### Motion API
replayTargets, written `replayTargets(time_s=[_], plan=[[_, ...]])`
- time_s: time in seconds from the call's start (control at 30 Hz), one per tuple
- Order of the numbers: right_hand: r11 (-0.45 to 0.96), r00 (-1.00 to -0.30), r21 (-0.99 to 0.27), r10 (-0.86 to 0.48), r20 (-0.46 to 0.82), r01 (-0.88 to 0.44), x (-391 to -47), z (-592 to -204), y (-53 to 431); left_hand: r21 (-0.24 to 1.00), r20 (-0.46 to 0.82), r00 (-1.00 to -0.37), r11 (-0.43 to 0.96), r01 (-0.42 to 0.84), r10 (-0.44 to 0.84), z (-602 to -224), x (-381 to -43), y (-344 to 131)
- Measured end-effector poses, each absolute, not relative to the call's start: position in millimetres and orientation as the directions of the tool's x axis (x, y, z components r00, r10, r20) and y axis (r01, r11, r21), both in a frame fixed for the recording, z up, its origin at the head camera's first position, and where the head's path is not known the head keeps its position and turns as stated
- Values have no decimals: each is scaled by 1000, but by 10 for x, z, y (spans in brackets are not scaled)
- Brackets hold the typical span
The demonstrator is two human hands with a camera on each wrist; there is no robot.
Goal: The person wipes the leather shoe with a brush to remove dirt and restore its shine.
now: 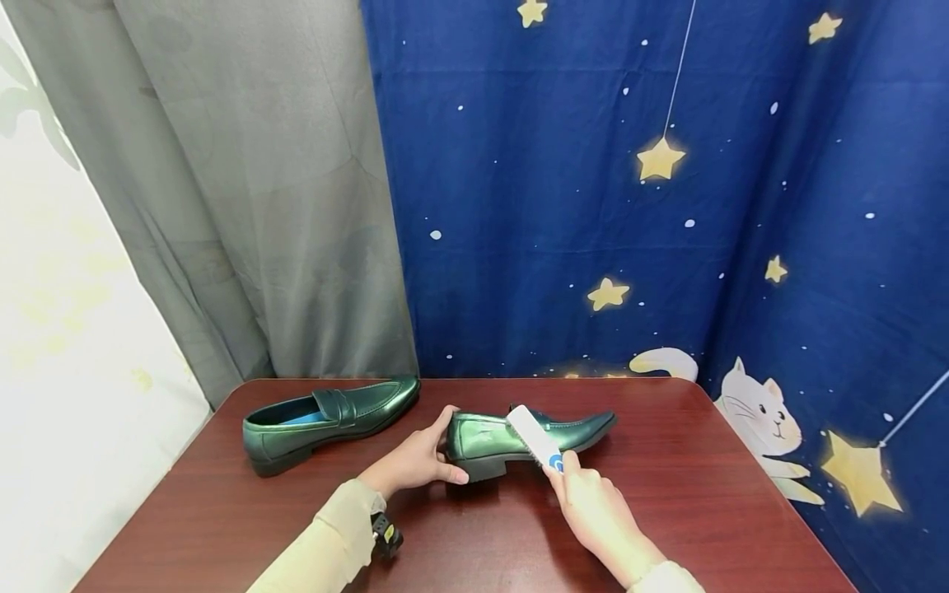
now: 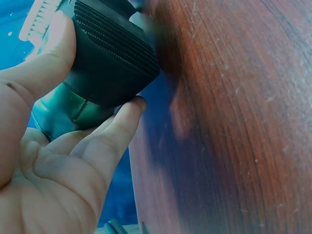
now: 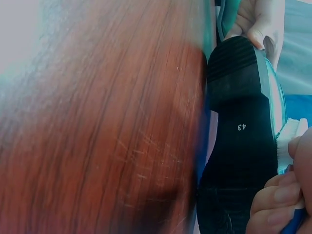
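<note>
My left hand (image 1: 415,461) grips the heel end of a shiny green loafer (image 1: 482,436), its toe pointing right. In the left wrist view the thumb lies along one side of the black heel (image 2: 114,53), with fingers on the other. The black sole (image 3: 239,105), marked 43, faces the right wrist camera. A white brush (image 1: 532,432) with a blue mark is held in my right hand (image 1: 596,506). Its white bristles (image 3: 285,146) touch the loafer's near side in the right wrist view.
A matching green loafer (image 1: 326,420) with a blue insole stands at the table's back left. The reddish-brown wooden table (image 1: 667,445) has a back edge near a grey curtain (image 1: 274,206) and a blue starry curtain (image 1: 549,165).
</note>
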State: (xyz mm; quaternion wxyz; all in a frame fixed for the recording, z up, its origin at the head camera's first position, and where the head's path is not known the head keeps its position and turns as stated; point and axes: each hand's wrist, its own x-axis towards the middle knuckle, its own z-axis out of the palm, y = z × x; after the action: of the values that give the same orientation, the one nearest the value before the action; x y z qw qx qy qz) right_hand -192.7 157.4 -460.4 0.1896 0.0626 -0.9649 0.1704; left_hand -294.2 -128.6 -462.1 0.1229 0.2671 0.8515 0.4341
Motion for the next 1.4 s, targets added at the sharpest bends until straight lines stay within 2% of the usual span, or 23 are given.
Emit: replayTargets(time_s=[0.47, 0.9, 1.2, 1.4], plan=[[935, -939, -323, -27, 343, -145, -1898, -4593, 1743, 805, 11, -828, 486, 340, 561, -4611, -2931, -1281], [941, -928, -312, -4, 372, -129, -1884, -4603, 1907, 811, 16, -830, 478, 336, 558, -4619, -2922, -1281], [941, -956, -327, 11, 293, -90, -1900, -4572, 2057, 800, 13, -831, 493, 342, 555, -4638, -2910, -1276], [941, -956, -331, 26, 291, -75, -1903, -4568, 2174, 796, 12, -830, 497, 345, 558, -4637, -2883, -1277]])
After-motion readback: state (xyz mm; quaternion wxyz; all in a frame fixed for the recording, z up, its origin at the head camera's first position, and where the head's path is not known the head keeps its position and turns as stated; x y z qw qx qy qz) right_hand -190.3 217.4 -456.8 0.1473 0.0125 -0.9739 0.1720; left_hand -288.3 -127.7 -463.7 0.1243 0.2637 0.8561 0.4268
